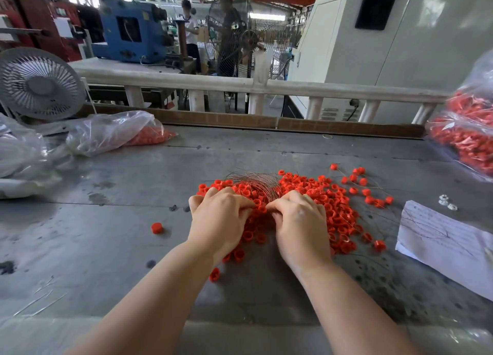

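Fingertips (pixel 250 204) of your left hand (pixel 221 216) and your right hand (pixel 298 221) meet low over the table (pixel 106 221), both hands curled, and between them they pinch one red cap (pixel 262 208). Whether the right hand also holds a wire end against it I cannot tell, since the strands are too thin there. The cap sits right at the grip, on the near edge of the wire bundle (pixel 253 181), which fans out just beyond your fingers. This looks like the step of threading a single wire into a single cap. The next move likely calls for keeping the cap steady with the left hand while the right feeds one strand through without dragging its neighbours along. Under and to the right of the grip spreads the heap of caps (pixel 333 202), far too many to count, thinning to scattered singles at its far right edge. To the left of the grip lies one stray cap (pixel 156 228), well apart, and another cap (pixel 214 274) sits back beside your left wrist. Further right of the grip you have one paper sheet (pixel 440 242) and, just beyond it, three small white pieces (pixel 446 202). Far left of the grip lies one clear bag (pixel 114 133) with caps inside. Far right, stuffed bags (pixel 464 135) are piled, at least two. One desk fan (pixel 40 83) stands beyond the left bag.
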